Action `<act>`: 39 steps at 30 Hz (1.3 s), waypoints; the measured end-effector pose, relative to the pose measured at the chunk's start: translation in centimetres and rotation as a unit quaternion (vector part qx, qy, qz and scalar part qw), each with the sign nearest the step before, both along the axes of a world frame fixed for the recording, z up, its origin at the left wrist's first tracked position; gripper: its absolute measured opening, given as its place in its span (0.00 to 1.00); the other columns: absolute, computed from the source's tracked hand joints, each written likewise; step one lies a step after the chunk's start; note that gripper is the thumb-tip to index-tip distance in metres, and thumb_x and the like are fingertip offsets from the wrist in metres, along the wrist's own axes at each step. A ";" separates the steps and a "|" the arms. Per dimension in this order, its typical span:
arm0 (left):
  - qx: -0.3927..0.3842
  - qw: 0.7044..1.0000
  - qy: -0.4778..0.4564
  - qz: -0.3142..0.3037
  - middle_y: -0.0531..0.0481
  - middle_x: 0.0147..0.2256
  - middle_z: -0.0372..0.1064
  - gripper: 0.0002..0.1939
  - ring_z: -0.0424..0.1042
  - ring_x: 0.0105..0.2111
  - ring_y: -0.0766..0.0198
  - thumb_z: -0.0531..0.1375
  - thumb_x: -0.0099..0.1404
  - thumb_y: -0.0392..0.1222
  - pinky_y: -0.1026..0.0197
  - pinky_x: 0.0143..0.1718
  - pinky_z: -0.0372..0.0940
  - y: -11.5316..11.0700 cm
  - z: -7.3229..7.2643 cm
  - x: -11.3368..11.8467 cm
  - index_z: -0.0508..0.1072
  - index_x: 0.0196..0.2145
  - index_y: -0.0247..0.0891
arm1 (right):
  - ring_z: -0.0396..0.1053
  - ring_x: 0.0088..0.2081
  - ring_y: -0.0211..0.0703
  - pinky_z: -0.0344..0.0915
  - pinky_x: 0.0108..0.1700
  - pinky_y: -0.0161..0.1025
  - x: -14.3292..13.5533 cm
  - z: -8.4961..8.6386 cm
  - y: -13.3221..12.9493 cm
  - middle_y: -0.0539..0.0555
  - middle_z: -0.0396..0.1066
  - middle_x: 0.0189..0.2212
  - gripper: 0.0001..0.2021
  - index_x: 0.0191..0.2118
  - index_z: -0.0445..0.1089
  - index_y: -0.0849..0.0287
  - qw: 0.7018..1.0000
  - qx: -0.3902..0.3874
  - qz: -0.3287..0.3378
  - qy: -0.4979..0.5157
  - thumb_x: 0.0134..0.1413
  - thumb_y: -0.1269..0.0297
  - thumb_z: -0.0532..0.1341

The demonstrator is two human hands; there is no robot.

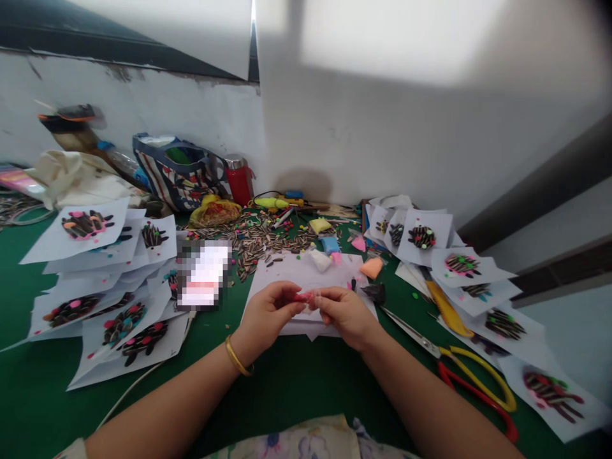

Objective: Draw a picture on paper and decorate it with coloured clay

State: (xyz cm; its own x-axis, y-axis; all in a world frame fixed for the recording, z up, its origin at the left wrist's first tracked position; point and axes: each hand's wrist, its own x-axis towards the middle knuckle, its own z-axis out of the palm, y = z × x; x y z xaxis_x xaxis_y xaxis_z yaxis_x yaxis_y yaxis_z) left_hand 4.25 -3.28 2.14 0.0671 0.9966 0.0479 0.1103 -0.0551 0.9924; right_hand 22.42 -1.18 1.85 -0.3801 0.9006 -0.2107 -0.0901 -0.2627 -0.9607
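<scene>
My left hand point(273, 313), with a gold bangle at the wrist, pinches one side of a small red clay piece point(304, 297) in clear wrapping. Opposite it, my right hand point(345, 313) closes its thumb and fingers on the wrapping's other side. Both hands are over white paper sheets point(268, 274) on the green table. Just beyond them lie a white clay packet point(319, 260), an orange one point(371, 268) and a blue one point(329, 245). A black packet point(373, 292) is right of my right hand.
Seed-decorated sheets point(143, 236) lie at left, others point(463, 262) at right. Scissors point(430, 347) and a yellow-handled tool point(444, 303) lie right. A blurred phone point(203, 274) is left of the paper. Loose seeds point(258, 241), a red flask point(239, 182) and a bag point(179, 172) stretch behind.
</scene>
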 end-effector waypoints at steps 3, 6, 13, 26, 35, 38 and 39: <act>-0.007 1.000 -0.003 0.025 0.50 0.30 0.75 0.14 0.75 0.31 0.61 0.67 0.53 0.42 0.60 0.33 0.71 0.3 -0.1 -0.3 0.74 0.38 0.36 | 0.57 0.21 0.31 0.51 0.23 0.32 0.3 -0.3 0.3 0.51 0.71 0.26 0.14 0.33 0.78 0.61 1.000 -0.011 -0.010 0.011 0.44 0.54 0.70; -0.008 1.000 0.003 0.021 0.50 0.28 0.74 0.13 0.74 0.28 0.63 0.65 0.57 0.43 0.61 0.31 0.71 0.4 -0.1 -0.8 0.75 0.39 0.35 | 0.57 0.21 0.30 0.50 0.23 0.32 0.5 -0.5 0.4 0.51 0.72 0.28 0.14 0.33 0.78 0.61 0.999 -0.018 -0.015 0.024 0.44 0.55 0.70; 0.169 0.978 0.123 0.025 0.46 0.42 0.71 0.13 0.72 0.38 0.62 0.63 0.62 0.42 0.59 0.41 0.69 0.1 0.1 -1.1 0.77 0.45 0.42 | 0.57 0.20 0.30 0.50 0.23 0.32 0.4 -0.3 0.2 0.52 0.73 0.28 0.15 0.32 0.78 0.60 1.000 -0.006 -0.012 0.001 0.46 0.52 0.69; 0.049 0.997 -0.018 0.049 0.49 0.30 0.71 0.12 0.70 0.29 0.65 0.63 0.62 0.48 0.63 0.33 0.67 1.0 0.2 -1.4 0.76 0.31 0.35 | 0.58 0.18 0.29 0.48 0.20 0.31 0.7 -0.4 0.3 0.53 0.75 0.29 0.18 0.46 0.75 0.59 0.997 -0.030 -0.059 0.049 0.50 0.56 0.63; -0.016 0.999 -0.039 0.007 0.45 0.35 0.75 0.28 0.75 0.31 0.62 0.58 0.64 0.58 0.59 0.36 0.72 0.8 0.5 -1.4 0.71 0.55 0.37 | 0.57 0.17 0.29 0.45 0.20 0.32 0.6 -0.1 0.2 0.54 0.75 0.30 0.18 0.45 0.76 0.59 0.993 -0.040 -0.075 0.079 0.48 0.60 0.64; -0.002 0.999 0.036 -0.008 0.49 0.26 0.75 0.26 0.73 0.25 0.63 0.59 0.63 0.57 0.62 0.31 0.71 0.8 0.5 -1.4 0.75 0.51 0.36 | 0.58 0.18 0.29 0.47 0.20 0.32 0.4 0.0 -0.1 0.53 0.76 0.31 0.18 0.46 0.76 0.59 0.994 -0.050 -0.063 0.073 0.47 0.60 0.64; -0.003 0.999 0.049 -0.003 0.49 0.25 0.74 0.24 0.73 0.24 0.64 0.60 0.62 0.56 0.62 0.29 0.70 0.9 0.5 -1.4 0.77 0.48 0.36 | 0.58 0.18 0.29 0.48 0.21 0.32 0.3 0.1 -0.2 0.53 0.76 0.31 0.18 0.46 0.76 0.59 0.995 -0.053 -0.058 0.070 0.46 0.61 0.65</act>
